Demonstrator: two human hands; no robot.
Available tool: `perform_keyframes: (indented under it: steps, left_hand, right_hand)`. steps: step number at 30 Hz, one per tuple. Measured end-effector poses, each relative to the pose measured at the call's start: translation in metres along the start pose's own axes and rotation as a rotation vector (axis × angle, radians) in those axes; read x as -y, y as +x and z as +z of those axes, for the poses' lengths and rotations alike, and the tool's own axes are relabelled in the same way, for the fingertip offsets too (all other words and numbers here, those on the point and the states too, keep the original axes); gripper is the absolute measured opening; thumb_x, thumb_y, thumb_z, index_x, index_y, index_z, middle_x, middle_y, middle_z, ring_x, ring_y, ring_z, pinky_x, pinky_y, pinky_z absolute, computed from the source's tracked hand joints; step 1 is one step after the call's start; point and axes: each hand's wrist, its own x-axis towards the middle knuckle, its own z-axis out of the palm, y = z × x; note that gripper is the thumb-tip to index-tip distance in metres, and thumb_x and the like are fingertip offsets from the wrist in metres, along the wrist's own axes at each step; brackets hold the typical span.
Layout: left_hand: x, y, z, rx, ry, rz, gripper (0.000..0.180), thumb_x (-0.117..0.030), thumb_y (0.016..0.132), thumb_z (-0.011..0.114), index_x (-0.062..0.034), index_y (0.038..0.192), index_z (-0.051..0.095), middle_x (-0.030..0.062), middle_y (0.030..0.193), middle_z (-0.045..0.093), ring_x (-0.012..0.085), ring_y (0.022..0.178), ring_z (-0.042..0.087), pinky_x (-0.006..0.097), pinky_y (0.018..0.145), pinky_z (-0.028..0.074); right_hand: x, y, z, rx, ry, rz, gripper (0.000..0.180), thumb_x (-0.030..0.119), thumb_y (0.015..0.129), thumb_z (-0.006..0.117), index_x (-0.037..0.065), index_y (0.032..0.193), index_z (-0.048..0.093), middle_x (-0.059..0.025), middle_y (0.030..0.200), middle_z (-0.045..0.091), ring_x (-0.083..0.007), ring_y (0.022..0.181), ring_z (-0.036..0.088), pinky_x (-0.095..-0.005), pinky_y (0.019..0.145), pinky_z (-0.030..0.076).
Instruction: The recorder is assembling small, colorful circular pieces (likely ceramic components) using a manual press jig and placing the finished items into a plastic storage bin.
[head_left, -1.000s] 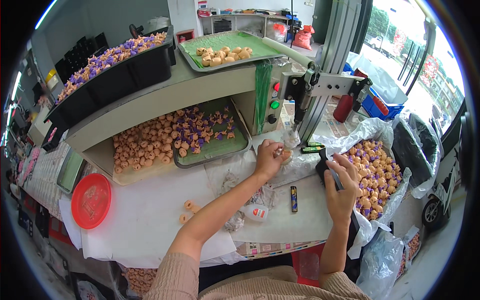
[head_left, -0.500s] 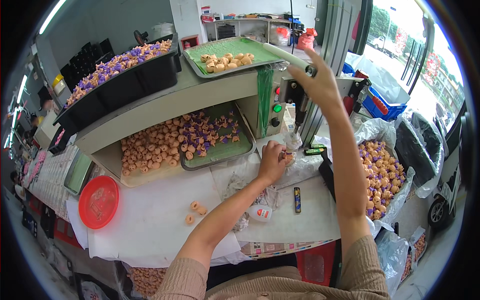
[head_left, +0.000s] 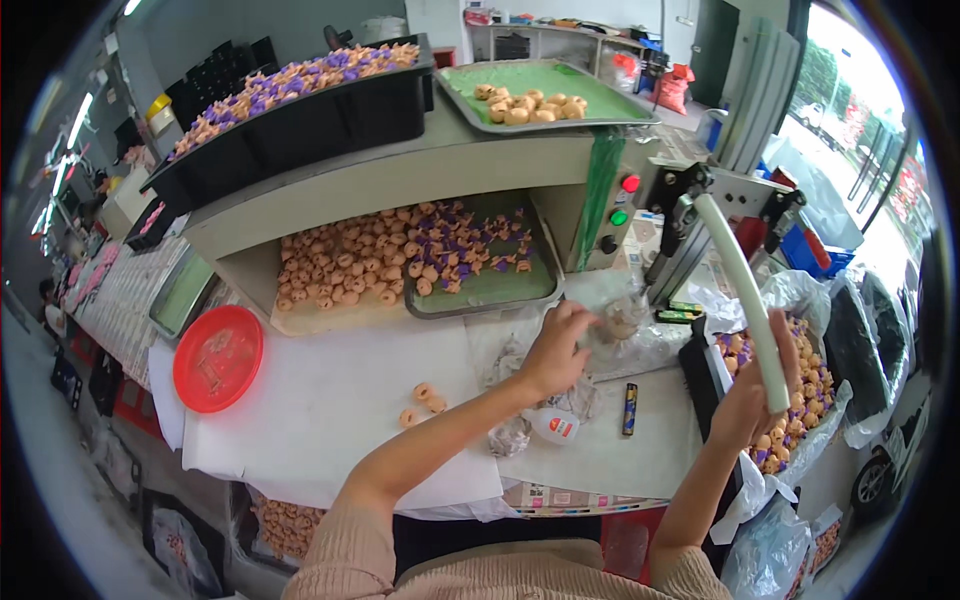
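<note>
Nearest: two loose orange pieces (head_left: 423,400) lie on the white table cover (head_left: 330,400), apart from the rest, beside a small white glue bottle (head_left: 556,428) and a slim dark lighter (head_left: 629,408) within easy reach.

Left hand (head_left: 552,350) presses down on a crumpled clear plastic bag (head_left: 625,330), fingers curled together on the film, apparently to steady it under the press.

Right hand (head_left: 750,400) is wrapped shut around the white lever handle (head_left: 745,300), drawn low beside a lined bin of orange and purple pieces (head_left: 800,370).

The lever pivots on a metal press (head_left: 700,190).

Farther: a green tray of pieces (head_left: 480,270) sits in the machine opening; another green tray (head_left: 540,90) and a black crate (head_left: 300,100) rest on top. A red lid (head_left: 217,357) lies left.
</note>
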Motion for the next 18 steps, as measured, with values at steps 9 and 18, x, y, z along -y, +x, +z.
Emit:
perform_keyframes:
  steps: [9, 18]
  left_hand:
    - [0.003, -0.136, -0.128, -0.143, 0.461, -0.21, 0.043, -0.009, 0.077, 0.067, -0.0052, 0.118, 0.056, 0.014, 0.123, 0.049, 0.0336, 0.115, 0.044, 0.041, 0.098, 0.038]
    - [0.026, -0.161, -0.14, 0.099, 0.468, -0.179, 0.034, -0.013, 0.083, 0.065, -0.0043, 0.114, 0.054, 0.012, 0.114, 0.054, 0.0321, 0.109, 0.048, 0.041, 0.093, 0.041]
  right_hand:
    - [0.007, -0.121, 0.002, 0.689, -0.34, 0.587, 0.028, 0.0, 0.078, 0.063, 0.0, 0.106, 0.064, -0.0139, 0.101, 0.064, -0.0243, 0.093, 0.059, -0.0319, 0.084, 0.045]
    - [0.025, -0.152, 0.039, 0.948, -0.415, 0.626, 0.037, 0.011, 0.07, 0.076, 0.0, 0.103, 0.064, -0.0152, 0.099, 0.059, -0.0331, 0.095, 0.054, -0.0389, 0.083, 0.045]
